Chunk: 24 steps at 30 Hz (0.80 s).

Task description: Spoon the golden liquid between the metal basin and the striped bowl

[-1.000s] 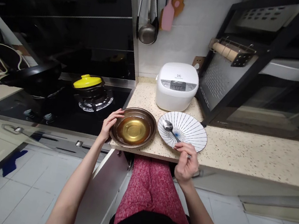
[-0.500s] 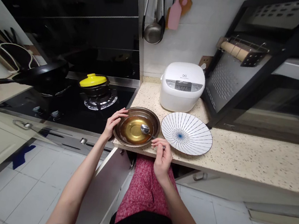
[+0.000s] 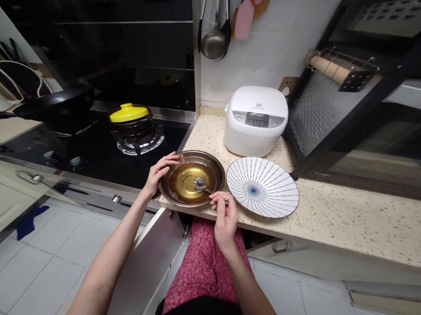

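A round metal bowl (image 3: 219, 172) stands at the counter's front edge, with a shallow amber liquid (image 3: 184, 180) in it. My left hand (image 3: 158, 172) grips the bowl's left side, fingers over the rim. Between the thumb and fingers of my right hand (image 3: 225, 216) is the handle of a metal spoon (image 3: 200, 184). The spoon's head is at the liquid, right of the bowl's middle; how deep it dips I cannot tell. Just right of the bowl lies a white plate (image 3: 270, 189) with dark radiating lines and a blue centre.
Behind the plate stands a white rice cooker (image 3: 255, 124). On the stove to the left are a small pot with a yellow lid (image 3: 129, 113) and a black wok (image 3: 57, 108). Below the counter, a cabinet door (image 3: 147, 265) hangs open by my legs. A black rack (image 3: 310, 115) rises at right.
The spoon and my right hand have shifted slightly left, and the spoon's head sits lower at the liquid. My left hand keeps its place on the bowl.
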Each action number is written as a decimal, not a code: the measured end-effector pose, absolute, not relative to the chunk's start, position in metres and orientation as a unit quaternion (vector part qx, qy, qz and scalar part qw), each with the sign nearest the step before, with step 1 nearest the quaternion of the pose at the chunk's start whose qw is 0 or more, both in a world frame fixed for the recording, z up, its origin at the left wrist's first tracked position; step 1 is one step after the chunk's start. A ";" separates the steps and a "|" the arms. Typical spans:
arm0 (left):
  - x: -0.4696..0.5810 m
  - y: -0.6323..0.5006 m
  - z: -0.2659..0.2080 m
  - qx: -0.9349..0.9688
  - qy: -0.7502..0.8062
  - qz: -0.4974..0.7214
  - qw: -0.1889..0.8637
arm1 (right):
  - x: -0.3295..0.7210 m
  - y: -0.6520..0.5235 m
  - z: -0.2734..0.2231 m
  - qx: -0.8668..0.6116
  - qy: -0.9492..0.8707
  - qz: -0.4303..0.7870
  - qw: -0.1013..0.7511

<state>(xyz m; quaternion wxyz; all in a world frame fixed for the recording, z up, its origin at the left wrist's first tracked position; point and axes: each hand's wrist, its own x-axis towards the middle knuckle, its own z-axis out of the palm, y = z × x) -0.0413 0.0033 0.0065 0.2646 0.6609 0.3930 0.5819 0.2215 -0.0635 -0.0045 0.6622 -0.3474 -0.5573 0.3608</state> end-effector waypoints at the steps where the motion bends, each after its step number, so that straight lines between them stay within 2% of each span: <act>1: -0.041 0.003 0.007 0.660 0.393 0.583 0.266 | 0.222 -0.063 -0.004 -0.349 -0.557 0.361 0.662; 12: -0.041 0.004 0.007 0.658 0.385 0.588 0.270 | 0.222 -0.061 -0.004 -0.349 -0.545 0.373 0.664; 24: -0.041 0.001 0.010 0.677 0.393 0.567 0.259 | 0.219 -0.063 -0.006 -0.309 -0.501 0.347 0.731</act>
